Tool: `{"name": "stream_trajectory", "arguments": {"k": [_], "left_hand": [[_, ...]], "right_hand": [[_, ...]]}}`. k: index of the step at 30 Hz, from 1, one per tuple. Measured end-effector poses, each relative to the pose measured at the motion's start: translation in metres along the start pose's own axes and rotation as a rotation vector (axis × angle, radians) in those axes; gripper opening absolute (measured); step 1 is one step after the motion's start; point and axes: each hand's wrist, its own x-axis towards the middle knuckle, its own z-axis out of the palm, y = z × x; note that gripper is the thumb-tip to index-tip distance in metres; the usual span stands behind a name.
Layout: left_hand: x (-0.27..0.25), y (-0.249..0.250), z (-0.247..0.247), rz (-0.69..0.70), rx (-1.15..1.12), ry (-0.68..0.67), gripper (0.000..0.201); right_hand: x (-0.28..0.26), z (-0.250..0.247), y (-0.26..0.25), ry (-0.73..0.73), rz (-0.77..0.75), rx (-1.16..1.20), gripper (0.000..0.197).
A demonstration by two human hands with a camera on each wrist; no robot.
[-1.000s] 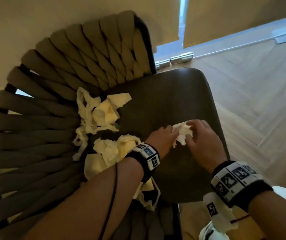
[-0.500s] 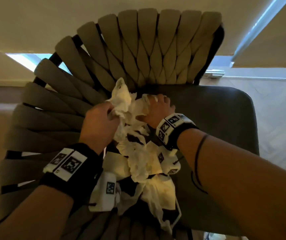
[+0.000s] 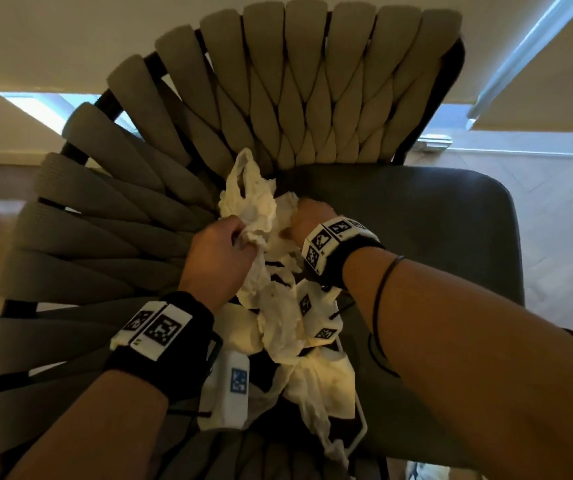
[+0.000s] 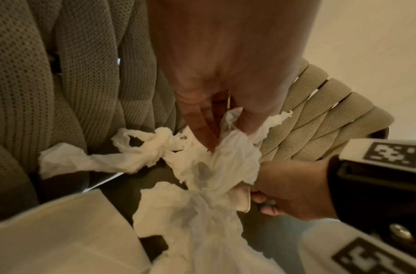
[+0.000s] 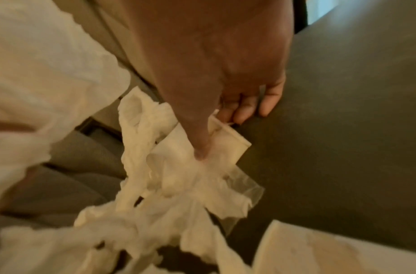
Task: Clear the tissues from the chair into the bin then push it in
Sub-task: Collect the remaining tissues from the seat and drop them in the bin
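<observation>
The tissues (image 3: 280, 271) are white, warming to cream and pale yellow where the light falls on their crumpled folds. The chair (image 3: 434, 237) has a flat dark grey seat, and its back and side are thick woven straps in a khaki-olive shade, lighter tan at the top and duller grey-green lower down, crossing in a braided pattern; close up, the straps show a fine dotted mesh and ribbed knit. The frame behind them is black. Both wristbands (image 3: 174, 344) are black and carry white blocks printed with black square-pixel markers; one white block (image 3: 231, 386) below the left wrist bears a blue marker.
</observation>
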Motion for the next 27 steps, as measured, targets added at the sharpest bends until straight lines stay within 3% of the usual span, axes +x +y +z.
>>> {"name": "stream_trajectory", "arguments": {"k": [3,8,12,15,19,23,27], "left_hand": [[0.002,0.014,0.002,0.058,0.027,-0.01,0.014],[-0.007,0.07,0.027,0.191,0.041,-0.03,0.009],[-0.037,0.143,0.084,0.295,0.013,-0.139,0.005],[-0.085,0.197,0.151,0.436,-0.002,-0.379,0.007],[-0.174,0.246,0.257,0.552,0.035,-0.731,0.01],[-0.271,0.267,0.365,0.485,0.094,-1.003,0.019],[-0.346,0.264,0.458,0.374,0.102,-1.122,0.016]], "right_hand": [[-0.016,-0.005,0.018,0.011,-0.024,0.283,0.035],[-0.085,-0.016,0.083,0.301,-0.01,0.687,0.027],[-0.169,-0.023,0.17,0.493,0.073,0.899,0.013],[-0.235,-0.005,0.261,0.636,0.287,0.939,0.02],[-0.324,0.057,0.392,0.786,0.681,1.027,0.021],[-0.402,0.122,0.496,0.834,0.96,1.159,0.012],[-0.441,0.176,0.565,0.767,1.166,1.336,0.029]]}}
